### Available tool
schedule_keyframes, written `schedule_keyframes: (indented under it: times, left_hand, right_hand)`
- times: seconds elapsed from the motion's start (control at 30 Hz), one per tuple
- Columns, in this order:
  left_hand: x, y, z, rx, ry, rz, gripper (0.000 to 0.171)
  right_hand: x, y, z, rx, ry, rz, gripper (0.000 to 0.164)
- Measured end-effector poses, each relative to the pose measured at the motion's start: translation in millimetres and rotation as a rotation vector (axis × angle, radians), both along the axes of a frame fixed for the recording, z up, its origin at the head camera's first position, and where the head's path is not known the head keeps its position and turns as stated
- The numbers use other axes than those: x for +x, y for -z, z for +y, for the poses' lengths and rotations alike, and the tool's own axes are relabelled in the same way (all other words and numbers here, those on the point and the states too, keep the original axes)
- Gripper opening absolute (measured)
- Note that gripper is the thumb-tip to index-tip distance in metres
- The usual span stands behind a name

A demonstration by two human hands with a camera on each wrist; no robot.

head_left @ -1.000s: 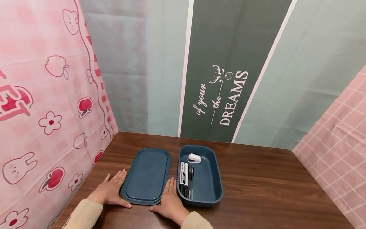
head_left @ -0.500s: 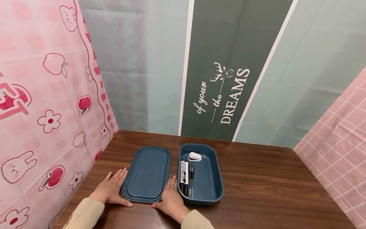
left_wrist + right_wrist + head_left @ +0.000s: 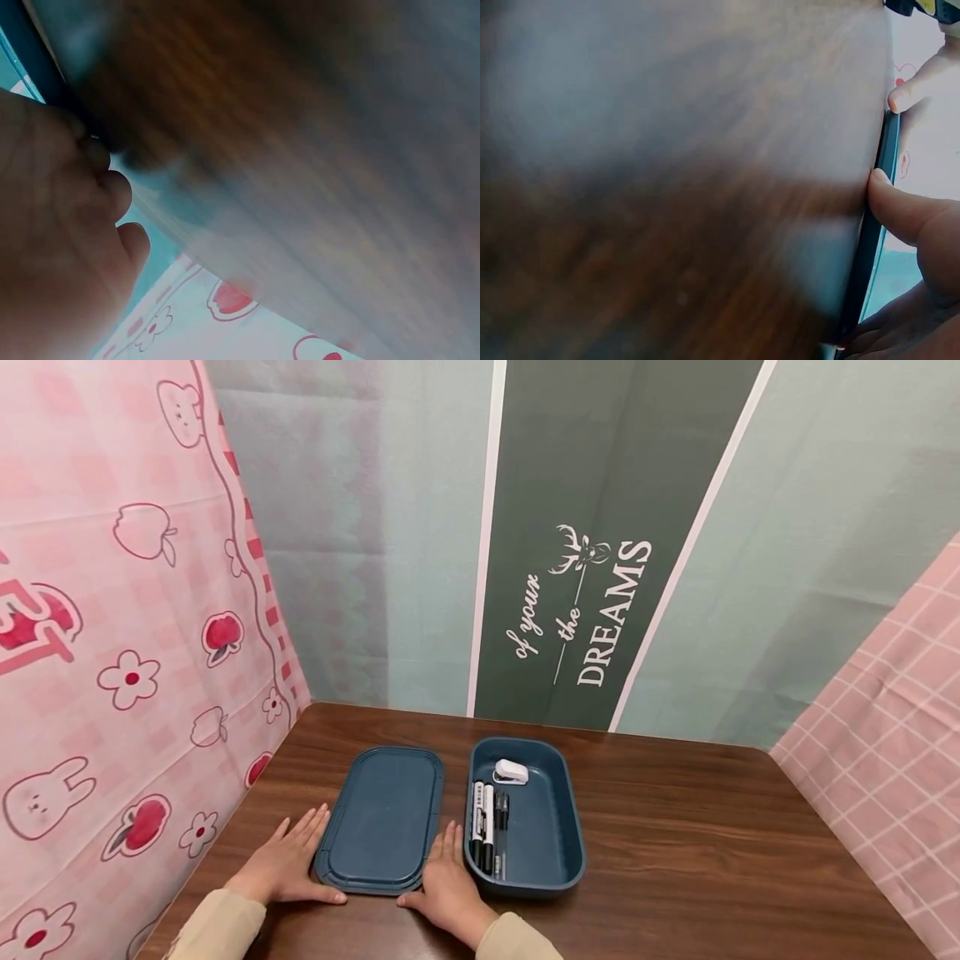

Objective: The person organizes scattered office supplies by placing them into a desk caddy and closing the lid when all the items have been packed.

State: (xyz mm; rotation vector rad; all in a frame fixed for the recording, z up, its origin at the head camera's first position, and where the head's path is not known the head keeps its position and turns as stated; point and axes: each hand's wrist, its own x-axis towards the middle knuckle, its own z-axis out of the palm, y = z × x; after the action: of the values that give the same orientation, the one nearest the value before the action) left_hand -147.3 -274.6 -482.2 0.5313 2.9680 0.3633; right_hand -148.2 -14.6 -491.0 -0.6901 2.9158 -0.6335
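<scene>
A blue rectangular lid (image 3: 384, 817) with rounded corners lies flat on the table. Against its left edge rests my left hand (image 3: 288, 864), fingers extended and thumb along the near corner. My right hand (image 3: 450, 881) touches the opposite edge, fingers straight, in the narrow strip between the lid and a matching blue box (image 3: 547, 827). In the right wrist view, the right thumb (image 3: 904, 210) presses the lid's side. Inside the box are two white-and-black markers (image 3: 488, 827), a clear pen (image 3: 502, 839) with a black cap, and a small white stapler-like item (image 3: 512, 772).
The brown wooden table (image 3: 690, 860) extends to the right of the box. A green-grey patterned cloth (image 3: 555, 485) hangs behind it. Pink cloths stand at both sides, the left one (image 3: 135, 610) printed with fruit and flowers, the right one (image 3: 900, 710) with a white grid.
The lid has slid slightly to the left over the last half second, and my left hand has shifted left with it. The box and its contents stay in place.
</scene>
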Motion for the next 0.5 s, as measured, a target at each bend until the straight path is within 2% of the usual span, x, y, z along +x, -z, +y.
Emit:
schedule_keyframes:
  times: [0.3,0.5]
  left_hand:
    - [2.5,5.1,-4.4,0.04,-0.009,0.043,0.121]
    - [5.6,4.9,-3.7,0.056,-0.011,0.036,0.12]
  right_hand:
    - [-0.5,2.9,1.0,-0.022,0.0,0.038,0.094]
    - [-1.2,3.9,2.2,-0.096,0.018,0.003,0.096]
